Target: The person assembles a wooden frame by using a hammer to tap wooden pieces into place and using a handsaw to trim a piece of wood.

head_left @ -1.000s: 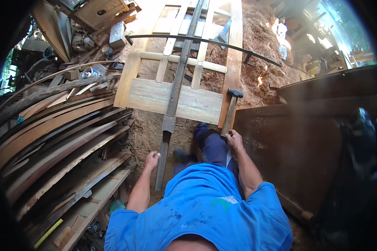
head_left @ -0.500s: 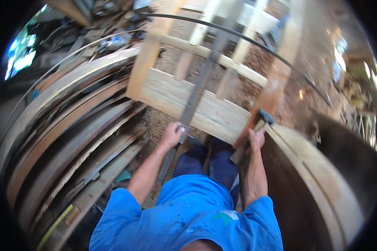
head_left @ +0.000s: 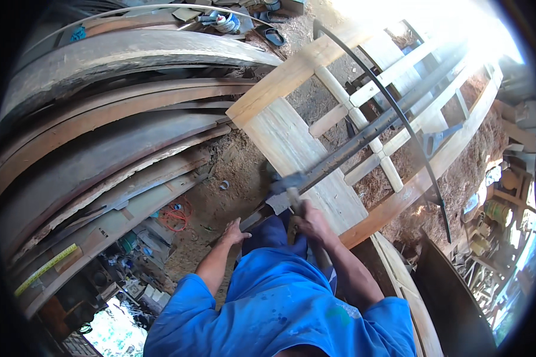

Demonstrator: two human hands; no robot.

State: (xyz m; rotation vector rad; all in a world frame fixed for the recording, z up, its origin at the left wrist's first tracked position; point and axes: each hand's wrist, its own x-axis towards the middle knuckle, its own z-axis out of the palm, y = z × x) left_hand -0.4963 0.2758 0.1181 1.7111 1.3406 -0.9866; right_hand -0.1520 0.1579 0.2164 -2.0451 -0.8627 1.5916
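My right hand (head_left: 313, 222) is closed round the wooden handle of a hammer. The hammer's dark head (head_left: 288, 182) is over the near end of a wooden frame, beside a metal jaw (head_left: 278, 203) on a long bar clamp. The clamp's bar (head_left: 363, 135) runs lengthwise across the frame's slats. My left hand (head_left: 235, 233) is lower and to the left, next to the bar's near end, with thumb and fingers apart and nothing visible in it. The frame's wide pale end board (head_left: 284, 134) lies just beyond the hammer. Whether the hammer head touches the jaw I cannot tell.
A thin dark curved bar (head_left: 393, 107) crosses over the frame. A blue tool (head_left: 439, 140) lies at its right side rail. Long boards (head_left: 119, 98) are stacked on the left. An orange cord (head_left: 177, 215) lies on the sawdust-covered floor. A dark panel (head_left: 449, 291) stands at the right.
My right hand has brought the hammer from the right side in to the clamp jaw. My left hand has let go of the clamp and moved down. The view has turned.
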